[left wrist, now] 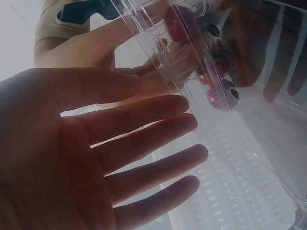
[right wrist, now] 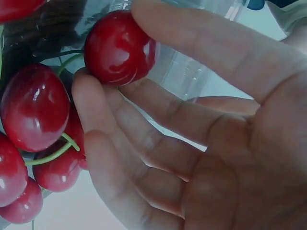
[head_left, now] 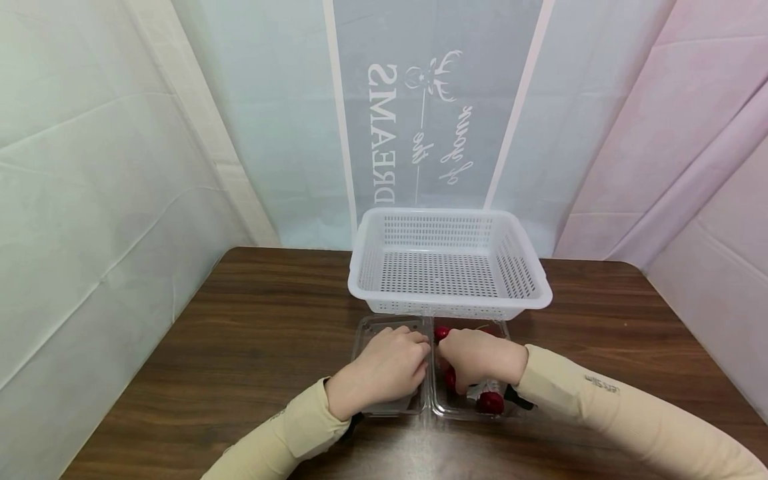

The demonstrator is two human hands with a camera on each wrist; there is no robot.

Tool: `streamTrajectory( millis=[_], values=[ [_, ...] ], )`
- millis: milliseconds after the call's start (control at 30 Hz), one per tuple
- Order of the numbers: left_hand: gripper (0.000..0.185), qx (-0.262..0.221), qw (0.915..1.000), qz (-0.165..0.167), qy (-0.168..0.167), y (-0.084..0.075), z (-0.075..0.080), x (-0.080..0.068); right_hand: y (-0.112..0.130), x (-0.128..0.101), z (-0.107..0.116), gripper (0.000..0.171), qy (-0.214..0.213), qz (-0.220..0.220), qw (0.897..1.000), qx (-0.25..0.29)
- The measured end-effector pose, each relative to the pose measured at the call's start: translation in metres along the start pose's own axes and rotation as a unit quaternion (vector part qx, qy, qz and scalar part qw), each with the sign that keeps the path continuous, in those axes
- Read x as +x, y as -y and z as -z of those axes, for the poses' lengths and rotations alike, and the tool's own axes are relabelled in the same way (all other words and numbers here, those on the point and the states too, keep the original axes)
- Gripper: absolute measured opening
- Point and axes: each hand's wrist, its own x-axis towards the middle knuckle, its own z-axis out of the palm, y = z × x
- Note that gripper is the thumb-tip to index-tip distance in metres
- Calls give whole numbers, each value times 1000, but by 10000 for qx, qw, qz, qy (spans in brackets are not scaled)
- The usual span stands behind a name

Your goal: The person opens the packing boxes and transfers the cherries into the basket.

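A clear plastic clamshell box lies unfolded on the table, its right half [head_left: 462, 415] holding several red cherries [head_left: 491, 403] and its left half [head_left: 390, 412] under my left hand [head_left: 387, 367]. The left wrist view shows that hand's fingers [left wrist: 153, 132] straight, with the tips right at the box's clear edge. My right hand [head_left: 480, 359] is over the right half. In the right wrist view its thumb and fingers pinch one round, shiny cherry [right wrist: 120, 48]. Other cherries with green stems [right wrist: 34, 108] lie beside those fingertips.
A white perforated plastic basket [head_left: 450, 303] stands directly behind the box, with no fruit showing in it. The brown wooden table [head_left: 270, 347] extends to both sides. Behind it hangs a printed curtain [head_left: 438, 120], and pale cloth [head_left: 108, 220] borders the sides.
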Motion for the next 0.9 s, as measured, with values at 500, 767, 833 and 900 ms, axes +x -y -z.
streamTrajectory(
  millis=[500, 767, 833, 900],
  values=[
    [16, 78, 9999, -49, -92, 0, 1, -1, -10, -8, 9, 14, -289, 237, 9979, 537],
    [14, 99, 9999, -30, -104, 0, 0, -1, -16, -14, 13, 15, -580, 462, 9952, 645],
    [13, 100, 9999, -21, -104, 0, 0, -1, -18, -16, 14, 18, -689, 522, 9937, 719],
    [13, 96, 9999, -14, -86, 0, 0, -1, -19, -18, 14, 21, -812, 588, 9919, 786]
  ],
)
